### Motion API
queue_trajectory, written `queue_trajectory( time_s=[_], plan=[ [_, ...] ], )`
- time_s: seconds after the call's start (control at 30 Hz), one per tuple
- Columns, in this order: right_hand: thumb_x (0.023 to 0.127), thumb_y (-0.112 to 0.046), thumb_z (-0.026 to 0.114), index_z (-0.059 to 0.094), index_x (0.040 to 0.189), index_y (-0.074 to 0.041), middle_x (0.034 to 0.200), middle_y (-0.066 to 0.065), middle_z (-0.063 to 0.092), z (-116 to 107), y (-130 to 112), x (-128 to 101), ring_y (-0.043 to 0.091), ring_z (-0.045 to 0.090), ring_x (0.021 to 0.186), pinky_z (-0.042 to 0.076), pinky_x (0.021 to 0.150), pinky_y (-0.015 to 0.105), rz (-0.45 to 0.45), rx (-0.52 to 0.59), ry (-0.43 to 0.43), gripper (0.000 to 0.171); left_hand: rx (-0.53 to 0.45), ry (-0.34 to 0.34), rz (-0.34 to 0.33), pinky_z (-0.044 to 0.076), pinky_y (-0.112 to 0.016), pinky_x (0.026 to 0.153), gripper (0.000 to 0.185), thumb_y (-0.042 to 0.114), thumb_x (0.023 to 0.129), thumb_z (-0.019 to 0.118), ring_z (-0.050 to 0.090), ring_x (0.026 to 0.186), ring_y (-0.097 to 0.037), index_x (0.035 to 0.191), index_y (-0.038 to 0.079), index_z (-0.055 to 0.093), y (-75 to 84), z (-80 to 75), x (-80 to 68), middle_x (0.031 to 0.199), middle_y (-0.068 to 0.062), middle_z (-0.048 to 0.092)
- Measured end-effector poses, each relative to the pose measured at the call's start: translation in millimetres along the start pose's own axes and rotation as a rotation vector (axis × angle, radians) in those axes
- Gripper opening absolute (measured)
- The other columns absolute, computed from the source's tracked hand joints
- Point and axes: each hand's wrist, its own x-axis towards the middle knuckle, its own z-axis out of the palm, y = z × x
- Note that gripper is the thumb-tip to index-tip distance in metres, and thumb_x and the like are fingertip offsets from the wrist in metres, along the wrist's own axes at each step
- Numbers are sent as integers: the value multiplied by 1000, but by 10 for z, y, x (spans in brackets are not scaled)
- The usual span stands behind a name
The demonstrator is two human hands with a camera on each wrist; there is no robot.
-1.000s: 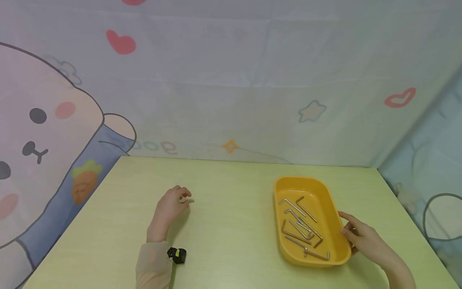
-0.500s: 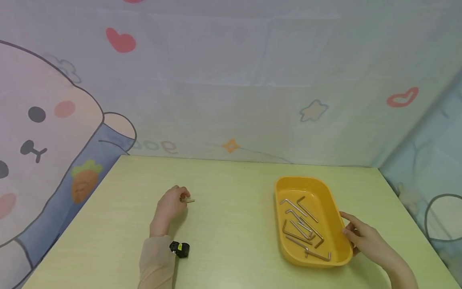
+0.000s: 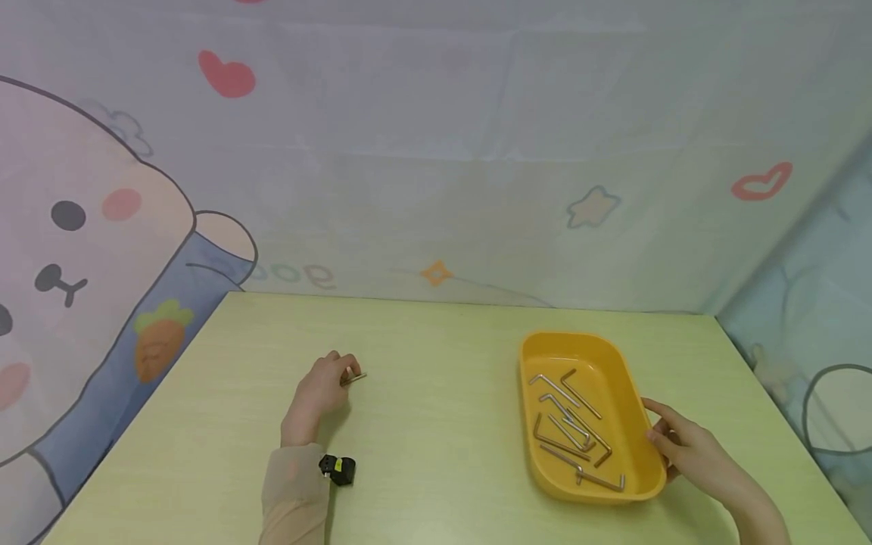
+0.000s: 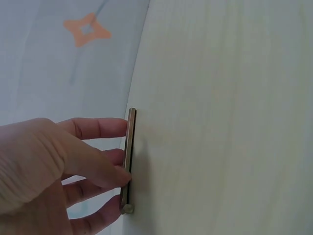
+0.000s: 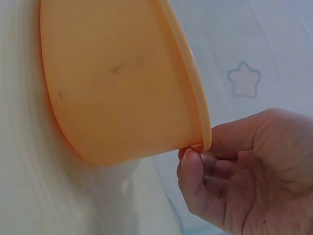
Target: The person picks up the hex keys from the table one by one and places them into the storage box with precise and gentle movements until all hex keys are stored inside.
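Observation:
At the left of the table, my left hand (image 3: 322, 390) pinches a brass-coloured hex key (image 4: 129, 147) between thumb and fingers. In the left wrist view its long arm points up and the short bend lies by the lower fingers. On the right stands a yellow tray (image 3: 640, 454) with several silver and brass-toned hex keys (image 3: 572, 435) lying loosely inside. My right hand (image 3: 691, 450) grips the tray's right rim; in the right wrist view the thumb and fingers pinch the rim's corner (image 5: 206, 139).
The pale wooden table (image 3: 436, 439) ends at a printed cloth backdrop (image 3: 436, 151). A black wrist camera (image 3: 337, 469) sits on the left sleeve (image 3: 296, 484). Between the left hand and the tray lies a stretch of bare tabletop.
The left fingers have closed round the hex key, whose visible end has tilted up slightly. The right hand and the tray have hardly moved.

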Motion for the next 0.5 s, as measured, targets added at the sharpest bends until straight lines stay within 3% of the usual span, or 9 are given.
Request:
queue_trajectory(
  time_s=[0.5],
  plan=[
    [100,-10,44,23,147,7,94,14,50,16,-19,7,10,57,64,54,56,30,-4,10,-1,54,-42,-47,-16,46,-41,66,29,-6,85,56,54,82,-28,108,11,61,16,-32,-34,95,-14,58]
  ],
)
